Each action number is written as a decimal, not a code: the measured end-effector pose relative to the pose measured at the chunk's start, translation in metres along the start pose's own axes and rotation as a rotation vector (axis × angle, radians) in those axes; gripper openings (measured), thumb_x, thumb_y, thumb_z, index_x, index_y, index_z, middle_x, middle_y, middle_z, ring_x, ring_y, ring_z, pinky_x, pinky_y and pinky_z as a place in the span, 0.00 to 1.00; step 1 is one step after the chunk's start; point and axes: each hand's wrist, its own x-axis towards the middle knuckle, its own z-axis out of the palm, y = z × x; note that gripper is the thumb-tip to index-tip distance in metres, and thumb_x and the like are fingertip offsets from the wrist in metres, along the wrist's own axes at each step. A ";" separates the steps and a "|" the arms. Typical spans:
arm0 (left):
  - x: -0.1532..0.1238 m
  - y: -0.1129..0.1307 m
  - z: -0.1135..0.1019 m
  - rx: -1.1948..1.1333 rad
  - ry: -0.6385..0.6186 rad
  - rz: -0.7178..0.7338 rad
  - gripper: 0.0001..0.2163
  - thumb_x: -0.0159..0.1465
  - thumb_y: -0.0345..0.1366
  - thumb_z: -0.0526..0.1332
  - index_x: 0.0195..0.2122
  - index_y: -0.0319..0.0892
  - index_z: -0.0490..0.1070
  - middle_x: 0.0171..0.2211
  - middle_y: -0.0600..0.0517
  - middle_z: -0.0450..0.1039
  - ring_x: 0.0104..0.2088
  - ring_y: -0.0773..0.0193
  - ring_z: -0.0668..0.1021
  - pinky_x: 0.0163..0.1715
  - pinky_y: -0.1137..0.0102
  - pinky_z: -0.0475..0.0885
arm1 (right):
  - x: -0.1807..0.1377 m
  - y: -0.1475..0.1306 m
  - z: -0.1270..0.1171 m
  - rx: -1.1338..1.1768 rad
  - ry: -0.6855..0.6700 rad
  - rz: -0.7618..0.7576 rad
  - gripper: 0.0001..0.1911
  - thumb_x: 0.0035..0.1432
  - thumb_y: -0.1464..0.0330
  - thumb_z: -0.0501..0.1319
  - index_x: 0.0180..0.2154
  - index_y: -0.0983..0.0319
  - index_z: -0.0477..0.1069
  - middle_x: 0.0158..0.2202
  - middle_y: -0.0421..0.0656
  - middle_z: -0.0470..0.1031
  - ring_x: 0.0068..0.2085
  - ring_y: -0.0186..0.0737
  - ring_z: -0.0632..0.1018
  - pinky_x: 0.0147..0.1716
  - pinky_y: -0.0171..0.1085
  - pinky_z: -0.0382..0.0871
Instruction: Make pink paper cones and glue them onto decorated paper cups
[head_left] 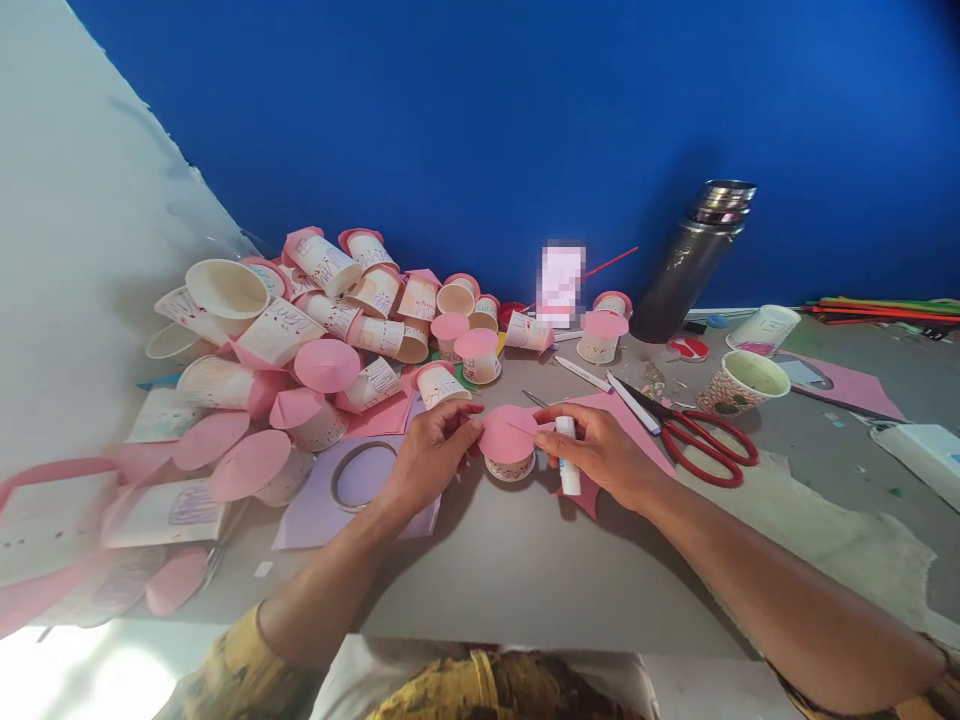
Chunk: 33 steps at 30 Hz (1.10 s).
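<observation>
A pink paper cone [507,434] sits like a roof on a short white paper cup [510,468] with dark and red marks on its side. The fingers of my left hand [427,450] are curled in at the cone's left edge, thumb and forefinger close together on it. On the other side, my right hand [596,450] is closed around a white glue stick [568,470], its thumb and forefinger reaching the cone's right edge. A seam line runs across the cone toward the right thumb. The cup's upper rim is hidden under the cone.
Many pink-topped paper cups [326,365] pile up at the left. Lilac paper [315,500] lies under a tape roll [341,475]. Red-handled scissors [712,465], white pens [583,375], a patterned cup [739,385] and a dark flask [679,280] stand or lie at the right.
</observation>
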 end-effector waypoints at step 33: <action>0.002 -0.001 0.010 -0.300 -0.058 -0.076 0.14 0.57 0.41 0.69 0.41 0.40 0.73 0.19 0.57 0.73 0.17 0.69 0.73 0.15 0.76 0.69 | 0.002 0.005 0.009 -0.230 -0.053 -0.157 0.25 0.52 0.61 0.68 0.53 0.57 0.75 0.45 0.43 0.81 0.36 0.42 0.79 0.36 0.39 0.69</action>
